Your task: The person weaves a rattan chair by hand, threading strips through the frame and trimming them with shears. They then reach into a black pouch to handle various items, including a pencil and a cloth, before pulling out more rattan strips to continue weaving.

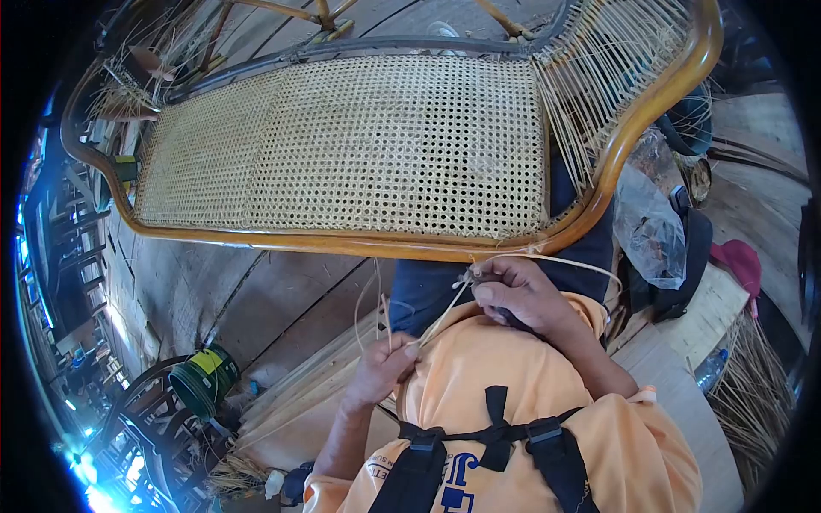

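Note:
A pale cane strip (445,315) stretches between my two hands over my lap. My left hand (384,369) is closed, pinching the strip between thumb and fingers, and a loose end loops up above it. My right hand (519,297) is closed on the strip's other end, close to the front rail of the bench. Something small and dark shows at its fingertips, too small to name. Another length of cane arcs over the right wrist. Beyond both hands lies the bench's woven cane panel (359,145), framed by a curved wooden rail (342,242).
Unwoven cane strands (590,85) fill the bench's right end. A green bucket (203,380) stands on the floor at left. At right are a clear plastic bag (647,224), a dark red cap (737,267) and a bundle of loose strands (757,393).

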The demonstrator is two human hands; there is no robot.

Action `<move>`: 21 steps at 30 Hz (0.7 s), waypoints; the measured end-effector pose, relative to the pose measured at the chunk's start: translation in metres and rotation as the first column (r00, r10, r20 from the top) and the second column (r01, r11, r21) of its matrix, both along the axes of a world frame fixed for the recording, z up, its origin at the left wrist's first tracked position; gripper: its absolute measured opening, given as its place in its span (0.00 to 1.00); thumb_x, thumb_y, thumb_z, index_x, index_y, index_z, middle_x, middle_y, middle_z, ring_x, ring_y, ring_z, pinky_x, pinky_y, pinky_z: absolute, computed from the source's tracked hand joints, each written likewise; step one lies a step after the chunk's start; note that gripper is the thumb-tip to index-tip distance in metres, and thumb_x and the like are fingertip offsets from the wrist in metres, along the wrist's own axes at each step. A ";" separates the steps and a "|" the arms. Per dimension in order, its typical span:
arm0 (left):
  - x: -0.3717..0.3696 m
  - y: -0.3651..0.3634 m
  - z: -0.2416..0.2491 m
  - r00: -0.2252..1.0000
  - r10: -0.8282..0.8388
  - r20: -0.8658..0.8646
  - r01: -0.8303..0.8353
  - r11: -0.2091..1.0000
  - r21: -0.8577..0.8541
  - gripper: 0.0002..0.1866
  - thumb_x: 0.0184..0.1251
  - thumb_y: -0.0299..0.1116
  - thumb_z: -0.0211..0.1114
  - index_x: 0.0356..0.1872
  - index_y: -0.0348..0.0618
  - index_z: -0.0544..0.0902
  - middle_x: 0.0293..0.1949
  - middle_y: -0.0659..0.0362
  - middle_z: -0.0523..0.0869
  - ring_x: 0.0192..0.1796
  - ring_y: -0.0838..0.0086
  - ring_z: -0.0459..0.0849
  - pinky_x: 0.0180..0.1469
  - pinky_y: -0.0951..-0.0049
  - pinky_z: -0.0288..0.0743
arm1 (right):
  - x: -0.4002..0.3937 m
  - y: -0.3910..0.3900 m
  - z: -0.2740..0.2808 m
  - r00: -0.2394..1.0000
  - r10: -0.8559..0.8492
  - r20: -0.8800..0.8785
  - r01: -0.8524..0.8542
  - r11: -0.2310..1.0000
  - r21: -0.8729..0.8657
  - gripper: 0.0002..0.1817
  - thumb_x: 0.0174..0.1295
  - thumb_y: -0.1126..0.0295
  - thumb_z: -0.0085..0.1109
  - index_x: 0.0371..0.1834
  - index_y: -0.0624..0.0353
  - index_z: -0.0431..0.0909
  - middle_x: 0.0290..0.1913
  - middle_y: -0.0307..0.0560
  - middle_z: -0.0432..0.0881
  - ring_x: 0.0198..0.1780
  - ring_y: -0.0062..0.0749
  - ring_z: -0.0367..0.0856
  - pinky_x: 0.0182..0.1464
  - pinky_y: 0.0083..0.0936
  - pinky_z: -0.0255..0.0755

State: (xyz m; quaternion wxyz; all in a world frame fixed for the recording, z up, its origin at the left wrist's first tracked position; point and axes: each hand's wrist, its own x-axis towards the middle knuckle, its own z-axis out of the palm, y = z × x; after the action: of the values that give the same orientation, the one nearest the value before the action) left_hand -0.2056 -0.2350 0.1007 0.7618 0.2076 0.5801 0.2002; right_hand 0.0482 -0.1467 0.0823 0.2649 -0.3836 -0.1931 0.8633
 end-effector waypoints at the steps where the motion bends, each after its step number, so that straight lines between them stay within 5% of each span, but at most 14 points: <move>1: -0.008 -0.005 0.002 0.999 0.008 0.035 -0.006 0.998 -0.067 0.12 0.68 0.40 0.59 0.32 0.40 0.79 0.20 0.70 0.71 0.21 0.88 0.64 0.23 0.84 0.56 | -0.002 -0.001 0.000 0.999 0.003 0.034 -0.003 1.000 0.008 0.13 0.62 0.69 0.59 0.45 0.64 0.72 0.26 0.33 0.73 0.20 0.11 0.64 0.23 0.12 0.60; 10: -0.075 -0.050 -0.009 0.998 0.036 0.057 -0.024 0.980 -0.199 0.13 0.67 0.43 0.61 0.34 0.41 0.78 0.20 0.70 0.69 0.21 0.90 0.61 0.23 0.85 0.53 | 0.007 0.010 -0.002 0.986 -0.088 0.142 0.074 0.992 0.101 0.11 0.63 0.67 0.59 0.41 0.62 0.73 0.26 0.33 0.70 0.21 0.13 0.67 0.22 0.12 0.62; 11: -0.090 -0.058 -0.023 0.999 0.002 0.035 0.007 0.965 -0.262 0.13 0.66 0.39 0.60 0.38 0.37 0.78 0.22 0.63 0.74 0.24 0.78 0.72 0.27 0.76 0.66 | 0.009 0.010 -0.004 0.981 -0.093 0.171 0.075 0.991 0.112 0.11 0.62 0.66 0.60 0.39 0.61 0.72 0.25 0.33 0.70 0.20 0.14 0.67 0.21 0.13 0.62; 12: -0.100 -0.063 -0.042 0.948 -0.245 -0.203 0.235 0.969 -0.076 0.13 0.66 0.37 0.59 0.40 0.36 0.78 0.26 0.59 0.77 0.28 0.71 0.75 0.32 0.71 0.69 | 0.009 0.009 -0.003 0.976 -0.088 0.202 0.061 0.989 0.133 0.10 0.62 0.66 0.60 0.39 0.60 0.72 0.25 0.33 0.69 0.20 0.14 0.67 0.21 0.13 0.62; 14: -0.105 -0.073 -0.075 0.549 -0.441 -0.710 0.692 0.717 0.090 0.13 0.66 0.33 0.56 0.45 0.35 0.78 0.32 0.52 0.81 0.37 0.57 0.81 0.42 0.60 0.75 | 0.003 0.009 -0.002 0.963 -0.061 0.262 0.015 0.985 0.173 0.10 0.62 0.66 0.60 0.37 0.60 0.72 0.24 0.33 0.69 0.20 0.14 0.67 0.21 0.13 0.62; 16: -0.074 -0.011 -0.038 0.323 -0.046 -0.945 0.840 0.473 0.264 0.15 0.65 0.27 0.51 0.51 0.34 0.76 0.44 0.47 0.82 0.49 0.45 0.77 0.57 0.51 0.69 | 0.000 0.014 0.002 0.950 -0.053 0.306 -0.023 0.971 0.237 0.09 0.62 0.67 0.59 0.38 0.60 0.72 0.23 0.32 0.69 0.20 0.13 0.67 0.21 0.13 0.61; 18: -0.033 0.043 -0.005 0.360 0.223 -0.906 0.724 0.546 0.422 0.14 0.68 0.26 0.49 0.52 0.37 0.76 0.47 0.48 0.81 0.49 0.51 0.79 0.57 0.59 0.71 | -0.003 0.013 0.004 0.941 -0.036 0.336 -0.069 0.953 0.295 0.09 0.63 0.67 0.59 0.39 0.60 0.72 0.22 0.32 0.69 0.20 0.13 0.66 0.21 0.13 0.61; 21: 0.017 0.066 0.012 0.880 0.111 -0.462 0.212 0.779 0.590 0.13 0.71 0.30 0.49 0.51 0.37 0.76 0.46 0.48 0.81 0.49 0.53 0.79 0.56 0.67 0.71 | -0.021 0.014 0.023 0.905 0.051 0.422 -0.207 0.920 0.332 0.12 0.63 0.69 0.59 0.47 0.61 0.73 0.26 0.32 0.72 0.22 0.11 0.67 0.22 0.12 0.61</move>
State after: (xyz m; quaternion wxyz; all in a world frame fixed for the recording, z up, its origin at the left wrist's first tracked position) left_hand -0.1890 -0.1686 0.1125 0.4899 0.5060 0.6421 0.3028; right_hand 0.0270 -0.1328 0.1055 0.2276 -0.4833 -0.4277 0.7292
